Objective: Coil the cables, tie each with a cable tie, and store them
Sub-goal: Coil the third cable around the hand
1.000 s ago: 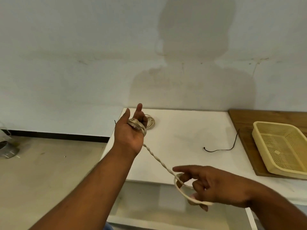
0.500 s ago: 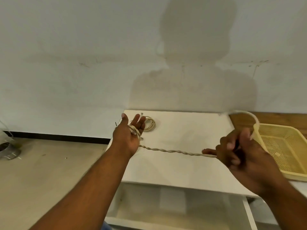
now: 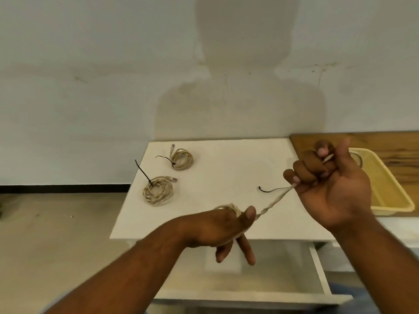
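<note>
**Cable (image 3: 272,203) strung between left hand (image 3: 222,227) and right hand (image 3: 333,184) over the table (image 3: 226,173)**

The right hand is clenched round the pale twisted cable. The strand goes into the bottom of the fist by the little finger and comes out at the top beside the forefinger. The palm faces the camera, and the fist is raised above the table's right edge.

From the fist the cable runs down and left in a straight line to the left hand, where several turns are wound round the hand. The left thumb lies across those turns and pins them. The fingers (image 3: 246,250) point down and are nearly straight, past the table's front edge.

A loose black tie (image 3: 269,190) lies on the white top just behind the stretched strand, and the strand crosses its right end. Well to the left are two finished coils, apart from each other. The near coil (image 3: 157,193) has a black tie sticking up and back. The far coil (image 3: 182,159) has a tie trailing to the left and a plug showing at its top.

To the right, a yellow basket (image 3: 385,208) sits on a wooden board (image 3: 385,143). The right hand hides the basket's near-left corner. Under the table's front edge a white drawer (image 3: 317,268) stands open beneath the left hand. The person's shadow falls on the wall behind.
</note>
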